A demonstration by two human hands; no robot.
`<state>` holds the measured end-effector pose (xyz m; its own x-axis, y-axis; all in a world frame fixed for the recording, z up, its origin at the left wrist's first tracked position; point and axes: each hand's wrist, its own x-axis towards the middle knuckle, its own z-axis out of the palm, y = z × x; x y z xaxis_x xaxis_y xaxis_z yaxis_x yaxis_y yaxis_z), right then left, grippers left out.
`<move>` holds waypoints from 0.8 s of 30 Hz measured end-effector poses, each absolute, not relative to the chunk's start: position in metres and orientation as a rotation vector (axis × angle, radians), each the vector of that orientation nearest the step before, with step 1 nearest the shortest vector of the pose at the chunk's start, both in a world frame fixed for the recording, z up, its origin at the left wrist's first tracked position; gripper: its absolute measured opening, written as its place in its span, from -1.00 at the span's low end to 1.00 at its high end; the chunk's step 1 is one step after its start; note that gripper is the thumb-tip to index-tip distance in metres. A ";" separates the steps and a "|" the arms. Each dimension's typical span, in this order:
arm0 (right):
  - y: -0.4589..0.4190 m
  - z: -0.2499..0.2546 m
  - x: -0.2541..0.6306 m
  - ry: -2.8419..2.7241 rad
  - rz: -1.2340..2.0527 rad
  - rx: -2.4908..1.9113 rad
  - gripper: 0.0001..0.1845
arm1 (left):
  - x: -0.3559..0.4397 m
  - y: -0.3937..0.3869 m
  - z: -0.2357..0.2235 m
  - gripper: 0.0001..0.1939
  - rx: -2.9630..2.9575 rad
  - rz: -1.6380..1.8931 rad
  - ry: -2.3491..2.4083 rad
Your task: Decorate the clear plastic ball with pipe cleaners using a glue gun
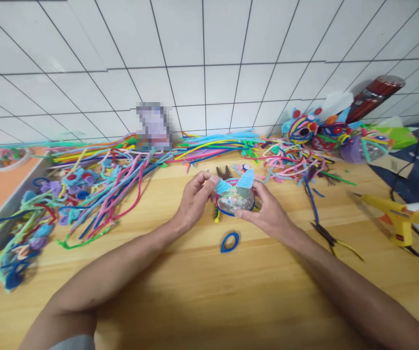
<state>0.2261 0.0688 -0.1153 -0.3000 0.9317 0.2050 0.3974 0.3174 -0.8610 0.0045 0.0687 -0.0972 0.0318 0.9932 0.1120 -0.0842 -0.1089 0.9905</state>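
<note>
Between both hands is a clear round ball [235, 200] banded with pipe cleaner, with two light-blue pointed ears on top. My right hand [268, 209] grips the ball from its right side, thumb across the front. At the left ear [223, 186], the thumb and fingers of my left hand [199, 197] are pinched together. A blue pipe-cleaner loop [230, 242] lies on the wood just below the ball. Behind the ball the dark jaws of a pair of pliers [223, 172] stick out; a yellow-tipped piece [216, 216] shows beside its left edge.
Heaps of coloured pipe cleaners [103, 184] cover the left and back of the wooden table [180, 291]. To the right lie yellow-handled pliers [335, 240] and a yellow glue gun [395, 214]. Decorated balls [302, 129] and a red flask [375, 97] stand by the tiled wall [224, 39].
</note>
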 end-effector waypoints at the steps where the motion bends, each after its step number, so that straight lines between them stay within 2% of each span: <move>1: 0.068 -0.115 0.226 -1.851 0.919 -1.180 -0.24 | 0.005 0.069 -0.097 -0.67 1.221 1.298 1.061; 13: 0.068 -0.115 0.226 -1.863 0.923 -1.163 -0.23 | 0.000 0.078 -0.101 -0.58 1.031 1.145 1.056; 17: 0.071 -0.116 0.226 -1.855 0.925 -1.188 -0.25 | 0.001 0.070 -0.106 -0.53 1.279 1.204 1.075; 20: 0.071 -0.117 0.227 -1.842 0.950 -1.219 -0.26 | 0.006 0.063 -0.110 -0.36 1.474 1.216 1.126; 24: 0.074 -0.116 0.236 -1.745 1.060 -1.163 -0.35 | 0.012 0.058 -0.114 -0.41 1.441 1.130 1.037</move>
<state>0.2360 0.0736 -0.1159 -0.2858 0.9467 0.1484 0.3048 0.2367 -0.9226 0.0117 0.0575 -0.1144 0.1985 0.9714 0.1305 0.0462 -0.1423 0.9887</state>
